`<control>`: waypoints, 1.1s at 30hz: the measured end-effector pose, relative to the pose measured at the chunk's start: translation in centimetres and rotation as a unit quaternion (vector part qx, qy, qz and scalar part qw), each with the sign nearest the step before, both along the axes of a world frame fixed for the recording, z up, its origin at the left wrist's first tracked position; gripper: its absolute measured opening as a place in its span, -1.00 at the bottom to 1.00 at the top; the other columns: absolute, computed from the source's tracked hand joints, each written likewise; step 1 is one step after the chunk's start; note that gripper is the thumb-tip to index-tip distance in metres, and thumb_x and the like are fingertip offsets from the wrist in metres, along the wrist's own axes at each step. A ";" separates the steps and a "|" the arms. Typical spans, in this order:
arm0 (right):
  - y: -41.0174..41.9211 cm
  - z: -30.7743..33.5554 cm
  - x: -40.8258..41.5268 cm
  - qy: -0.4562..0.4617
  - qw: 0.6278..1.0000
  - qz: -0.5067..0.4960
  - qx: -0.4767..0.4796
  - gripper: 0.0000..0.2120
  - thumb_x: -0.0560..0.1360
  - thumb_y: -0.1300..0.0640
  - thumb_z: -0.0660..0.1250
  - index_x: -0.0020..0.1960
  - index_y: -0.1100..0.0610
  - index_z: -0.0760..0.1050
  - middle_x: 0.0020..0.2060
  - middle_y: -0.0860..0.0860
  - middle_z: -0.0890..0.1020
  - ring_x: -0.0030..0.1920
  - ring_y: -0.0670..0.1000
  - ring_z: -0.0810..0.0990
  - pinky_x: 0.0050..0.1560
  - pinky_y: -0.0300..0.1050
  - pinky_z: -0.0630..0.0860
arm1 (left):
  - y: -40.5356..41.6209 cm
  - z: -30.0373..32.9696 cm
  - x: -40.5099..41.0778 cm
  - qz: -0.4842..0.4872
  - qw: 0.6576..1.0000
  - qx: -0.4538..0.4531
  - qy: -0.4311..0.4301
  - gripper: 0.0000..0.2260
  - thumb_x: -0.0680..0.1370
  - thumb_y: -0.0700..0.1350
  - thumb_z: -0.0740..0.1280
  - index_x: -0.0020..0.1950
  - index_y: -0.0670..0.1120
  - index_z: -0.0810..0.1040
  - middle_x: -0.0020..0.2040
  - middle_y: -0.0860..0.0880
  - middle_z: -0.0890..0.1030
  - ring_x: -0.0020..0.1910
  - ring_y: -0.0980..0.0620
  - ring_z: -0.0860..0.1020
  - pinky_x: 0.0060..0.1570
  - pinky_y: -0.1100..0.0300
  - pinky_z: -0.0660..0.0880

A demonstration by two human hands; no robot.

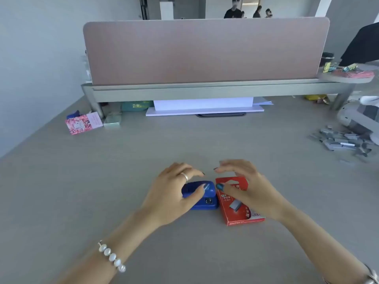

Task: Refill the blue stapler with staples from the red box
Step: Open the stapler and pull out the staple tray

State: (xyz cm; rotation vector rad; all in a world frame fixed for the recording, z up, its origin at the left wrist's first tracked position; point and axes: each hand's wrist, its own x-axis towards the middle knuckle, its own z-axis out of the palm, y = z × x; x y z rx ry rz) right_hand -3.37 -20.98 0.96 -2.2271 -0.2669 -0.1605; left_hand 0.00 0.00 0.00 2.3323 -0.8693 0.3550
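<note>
Our left hand (174, 191) cups the blue stapler (207, 201), thumb on top. The red box (240, 212) lies just right, lengthwise near to far, under our loosely spread right hand (250, 187).

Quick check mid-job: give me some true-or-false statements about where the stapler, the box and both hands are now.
1. The blue stapler lies just left of the red box. True.
2. The red box stands upright. False: it lies flat on the desk.
3. The left hand is over the blue stapler, thumb on its top. True.
4. The right hand reaches into the loose staples. False: it hovers over the red box; the staples lie far right.
</note>
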 end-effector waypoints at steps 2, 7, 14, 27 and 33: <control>0.1 0.2 -0.1 0.024 0.999 0.021 -0.034 -0.70 0.39 0.01 0.40 0.08 -0.22 0.48 0.08 -0.38 0.43 0.24 -0.27 0.30 0.12 -0.50 0.23 | -0.3 -0.1 0.0 -0.005 1.000 0.016 0.000 -0.72 0.44 0.16 0.23 0.02 0.05 0.57 -0.08 0.14 0.61 -0.09 0.19 0.47 -0.07 0.33 0.39; -0.1 -1.0 0.0 0.011 0.993 0.056 -0.101 -0.64 0.32 -0.06 0.46 0.09 -0.19 0.50 0.05 -0.35 0.48 0.21 -0.26 0.30 0.15 -0.48 0.23 | -0.4 -0.8 0.2 -0.003 1.000 0.009 -0.004 -0.72 0.42 0.18 0.24 0.00 0.07 0.57 -0.13 0.16 0.62 -0.11 0.18 0.46 -0.11 0.36 0.37; 1.3 -2.2 -0.2 -0.033 0.985 0.029 -0.165 -0.76 0.32 -0.10 0.43 -0.04 -0.12 0.55 0.07 -0.24 0.48 0.16 -0.18 0.30 0.24 -0.17 0.28 | 0.0 -0.6 -0.1 -0.010 0.998 -0.025 0.051 -0.79 0.44 0.11 0.34 0.02 0.07 0.56 -0.13 0.20 0.55 -0.04 0.21 0.43 -0.10 0.42 0.35; 1.6 -1.8 0.0 -0.016 0.983 0.032 -0.180 -0.83 0.33 -0.01 0.45 -0.09 -0.11 0.56 -0.03 -0.30 0.47 0.09 -0.11 0.40 0.16 -0.18 0.32 | 3.6 1.8 -0.2 -0.020 0.928 -0.295 0.227 -0.81 0.33 0.15 0.39 -0.09 0.16 0.58 -0.15 0.16 0.64 -0.25 0.14 0.55 -0.22 0.36 0.45; 1.8 -1.7 -0.2 -0.005 0.983 0.036 -0.178 -0.82 0.33 -0.04 0.44 -0.08 -0.14 0.55 -0.01 -0.25 0.51 0.07 -0.09 0.41 0.14 -0.15 0.34 | 7.7 2.8 0.7 -0.034 0.940 -0.261 0.215 -0.86 0.46 -0.17 0.41 -0.02 -0.02 0.55 -0.17 0.23 0.66 -0.15 0.23 0.59 -0.11 0.40 0.47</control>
